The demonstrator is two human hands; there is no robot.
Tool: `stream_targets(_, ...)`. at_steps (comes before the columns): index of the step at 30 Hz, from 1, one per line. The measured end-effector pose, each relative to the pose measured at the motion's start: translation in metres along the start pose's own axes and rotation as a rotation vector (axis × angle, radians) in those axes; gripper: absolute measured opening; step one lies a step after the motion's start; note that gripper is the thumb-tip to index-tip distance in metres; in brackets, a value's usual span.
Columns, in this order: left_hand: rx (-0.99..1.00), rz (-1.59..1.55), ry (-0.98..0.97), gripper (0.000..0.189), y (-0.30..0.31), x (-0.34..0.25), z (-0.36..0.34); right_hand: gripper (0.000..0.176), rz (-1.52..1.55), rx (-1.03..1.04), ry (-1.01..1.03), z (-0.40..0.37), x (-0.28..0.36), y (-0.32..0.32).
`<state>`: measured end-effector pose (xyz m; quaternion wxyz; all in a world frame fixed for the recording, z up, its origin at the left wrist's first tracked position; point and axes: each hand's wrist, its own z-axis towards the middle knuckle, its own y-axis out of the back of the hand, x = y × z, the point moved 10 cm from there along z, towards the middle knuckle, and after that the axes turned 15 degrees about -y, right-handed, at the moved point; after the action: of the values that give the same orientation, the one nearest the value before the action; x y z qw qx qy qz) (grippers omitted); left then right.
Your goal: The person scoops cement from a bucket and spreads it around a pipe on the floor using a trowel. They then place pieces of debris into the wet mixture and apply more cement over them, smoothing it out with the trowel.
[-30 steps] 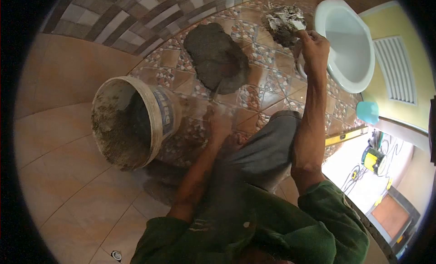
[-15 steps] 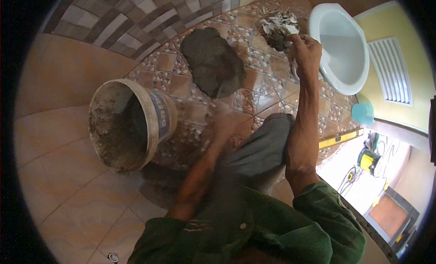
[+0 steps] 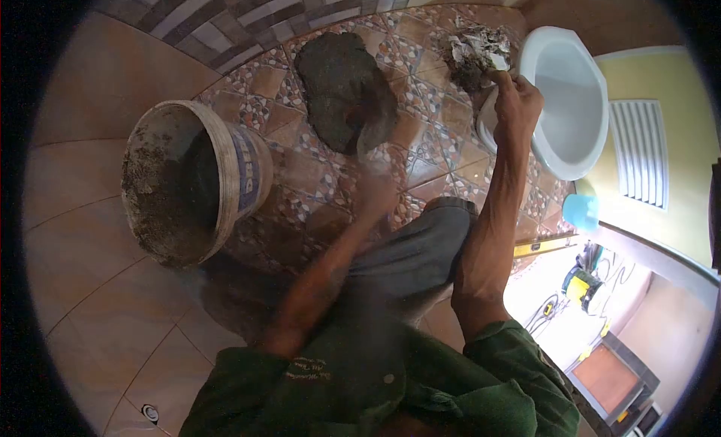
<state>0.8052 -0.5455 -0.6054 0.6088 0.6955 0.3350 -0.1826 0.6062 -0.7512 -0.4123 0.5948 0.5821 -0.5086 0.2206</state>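
Note:
My left hand (image 3: pixel 375 196) is blurred by motion over the floor near my knee, its fingers curled around what looks like a trowel (image 3: pixel 372 140). The trowel's pale, smeared blade touches the near edge of a flat patch of wet grey mortar (image 3: pixel 342 87) on the patterned tiles. My right hand (image 3: pixel 518 95) is closed, fingertips pressed together at the edge of a crumpled, dirty white-and-dark heap (image 3: pixel 477 57); whatever is between them is hidden. To the left, a mortar-crusted bucket (image 3: pixel 244 170) leans with its mouth toward me and grey material inside.
A white toilet bowl (image 3: pixel 567 102) stands beside my right hand. Further right are a light blue container (image 3: pixel 580 211), a yellow spirit level (image 3: pixel 544 246) and a bright doorway with a yellow-and-black tool (image 3: pixel 582 288) and cables. A tiled wall (image 3: pixel 248 16) borders the far side.
The view has turned slightly, so the bucket sits further left and higher. My left hand stays by the mortar's near edge, still blurred. My right hand keeps its place at the heap.

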Motion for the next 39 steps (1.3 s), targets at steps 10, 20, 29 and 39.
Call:
stream_targets(10,0.244,-0.131,0.109,0.074,-0.057,0.036,0.039,0.022,0.14,-0.001,-0.015,-0.006,0.003,-0.003)
stream_targets(20,-0.02,-0.06,0.09,0.054,-0.032,0.066,0.047,0.031,0.019,-0.034,-0.038,-0.008,0.011,0.002)
stream_targets(29,-0.119,-0.323,0.206,0.058,0.072,0.186,0.102,0.034,0.03,-0.149,0.05,0.006,-0.004,0.01)
stream_targets(39,0.104,-0.278,0.156,0.045,0.087,0.105,0.106,0.027,0.015,-0.145,0.028,0.01,-0.005,0.004)
